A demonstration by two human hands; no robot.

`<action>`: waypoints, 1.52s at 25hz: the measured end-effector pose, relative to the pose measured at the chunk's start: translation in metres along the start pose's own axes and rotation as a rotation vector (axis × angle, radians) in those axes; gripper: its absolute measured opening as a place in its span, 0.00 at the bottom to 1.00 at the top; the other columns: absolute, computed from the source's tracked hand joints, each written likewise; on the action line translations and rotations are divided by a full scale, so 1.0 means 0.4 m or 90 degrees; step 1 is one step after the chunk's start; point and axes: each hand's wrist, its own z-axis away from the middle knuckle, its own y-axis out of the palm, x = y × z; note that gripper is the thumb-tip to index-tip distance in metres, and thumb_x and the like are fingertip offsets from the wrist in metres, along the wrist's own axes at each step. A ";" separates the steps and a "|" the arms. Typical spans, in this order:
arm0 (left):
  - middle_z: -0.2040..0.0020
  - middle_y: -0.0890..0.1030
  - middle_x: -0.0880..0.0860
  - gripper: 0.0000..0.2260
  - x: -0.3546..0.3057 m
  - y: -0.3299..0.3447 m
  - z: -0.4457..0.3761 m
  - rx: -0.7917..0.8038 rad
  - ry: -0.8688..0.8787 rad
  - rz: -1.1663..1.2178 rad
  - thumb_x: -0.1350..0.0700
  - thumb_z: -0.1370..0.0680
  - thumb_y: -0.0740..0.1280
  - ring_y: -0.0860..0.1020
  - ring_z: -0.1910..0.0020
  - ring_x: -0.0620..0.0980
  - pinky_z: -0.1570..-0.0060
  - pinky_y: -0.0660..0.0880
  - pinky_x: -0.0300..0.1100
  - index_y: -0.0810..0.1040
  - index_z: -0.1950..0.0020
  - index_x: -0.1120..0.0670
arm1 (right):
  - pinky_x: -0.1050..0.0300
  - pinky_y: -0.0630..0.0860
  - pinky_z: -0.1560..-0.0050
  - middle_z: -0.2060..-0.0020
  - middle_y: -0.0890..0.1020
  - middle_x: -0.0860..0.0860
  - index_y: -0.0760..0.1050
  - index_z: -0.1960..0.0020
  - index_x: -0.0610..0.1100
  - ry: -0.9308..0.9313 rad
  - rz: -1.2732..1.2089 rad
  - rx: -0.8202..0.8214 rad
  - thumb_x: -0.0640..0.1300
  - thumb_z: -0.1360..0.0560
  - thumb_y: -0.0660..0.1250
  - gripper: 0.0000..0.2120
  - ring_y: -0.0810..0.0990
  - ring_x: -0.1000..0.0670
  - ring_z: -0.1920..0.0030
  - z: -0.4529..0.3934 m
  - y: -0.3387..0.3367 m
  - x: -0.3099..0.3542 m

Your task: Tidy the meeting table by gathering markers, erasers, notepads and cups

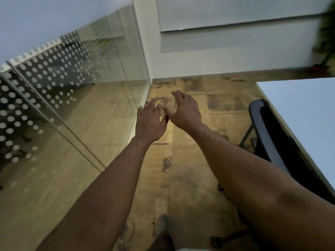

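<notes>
My left hand (150, 122) and my right hand (184, 109) are stretched out in front of me above the wooden floor, palms down, fingers straight and slightly spread. The thumbs nearly meet between them. Neither hand holds anything. The pale meeting table (304, 113) shows only as a bare corner at the right edge of the head view. No markers, erasers, notepads or cups are in sight.
A black office chair (268, 134) stands against the table's edge on the right. A glass wall with a white dot pattern (54, 84) runs along the left. A white wall (217, 57) closes the far end. My shoe (161, 223) is on the floor below.
</notes>
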 end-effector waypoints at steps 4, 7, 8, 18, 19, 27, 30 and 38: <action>0.20 0.56 0.54 0.24 0.044 0.120 -0.265 0.008 0.035 0.034 0.43 0.18 0.54 0.53 0.21 0.54 0.24 0.46 0.55 0.64 0.24 0.52 | 0.46 0.60 0.28 0.29 0.69 0.47 0.64 0.27 0.45 0.080 0.072 -0.029 0.61 0.23 0.59 0.30 0.65 0.45 0.29 -0.204 0.069 -0.145; 0.20 0.56 0.54 0.25 0.062 0.202 -0.472 0.044 0.102 0.027 0.42 0.18 0.53 0.55 0.22 0.54 0.24 0.47 0.57 0.64 0.24 0.53 | 0.45 0.61 0.29 0.29 0.69 0.46 0.63 0.27 0.45 0.201 0.096 0.001 0.63 0.23 0.57 0.32 0.65 0.43 0.29 -0.349 0.110 -0.248; 0.20 0.57 0.54 0.26 0.055 0.228 -0.540 0.049 0.131 0.027 0.42 0.18 0.53 0.56 0.22 0.54 0.24 0.48 0.57 0.64 0.24 0.53 | 0.45 0.61 0.29 0.29 0.69 0.46 0.63 0.27 0.45 0.224 0.106 0.005 0.64 0.23 0.57 0.32 0.65 0.43 0.29 -0.391 0.117 -0.285; 0.20 0.54 0.54 0.26 -0.276 0.516 -1.197 0.106 0.331 0.090 0.42 0.18 0.54 0.54 0.21 0.53 0.24 0.44 0.54 0.63 0.23 0.54 | 0.45 0.58 0.27 0.26 0.65 0.46 0.61 0.26 0.46 0.432 0.148 -0.117 0.63 0.23 0.57 0.32 0.62 0.44 0.27 -0.795 0.094 -0.767; 0.19 0.54 0.54 0.26 -0.314 0.553 -1.261 0.111 0.344 0.097 0.42 0.18 0.54 0.53 0.21 0.53 0.24 0.43 0.54 0.63 0.23 0.53 | 0.45 0.57 0.27 0.26 0.65 0.47 0.61 0.25 0.46 0.442 0.145 -0.122 0.63 0.23 0.57 0.32 0.62 0.45 0.26 -0.838 0.095 -0.835; 0.19 0.51 0.53 0.27 -0.610 0.789 -1.788 0.149 0.379 0.117 0.42 0.18 0.54 0.50 0.21 0.52 0.24 0.42 0.52 0.61 0.22 0.53 | 0.45 0.56 0.26 0.25 0.63 0.46 0.60 0.25 0.46 0.498 0.168 -0.094 0.64 0.23 0.57 0.33 0.60 0.45 0.25 -1.216 0.019 -1.333; 0.19 0.52 0.53 0.27 -0.708 0.857 -1.951 0.152 0.371 0.140 0.42 0.18 0.56 0.50 0.21 0.53 0.24 0.41 0.52 0.61 0.22 0.53 | 0.45 0.56 0.26 0.25 0.63 0.46 0.60 0.25 0.46 0.499 0.184 -0.084 0.64 0.23 0.57 0.33 0.60 0.44 0.25 -1.326 -0.006 -1.473; 0.19 0.50 0.54 0.27 -1.007 1.127 -2.387 0.193 0.490 0.175 0.42 0.18 0.54 0.48 0.20 0.52 0.23 0.41 0.52 0.60 0.22 0.54 | 0.47 0.55 0.24 0.24 0.62 0.46 0.58 0.24 0.44 0.613 0.232 -0.115 0.64 0.23 0.56 0.35 0.59 0.45 0.24 -1.597 -0.025 -1.917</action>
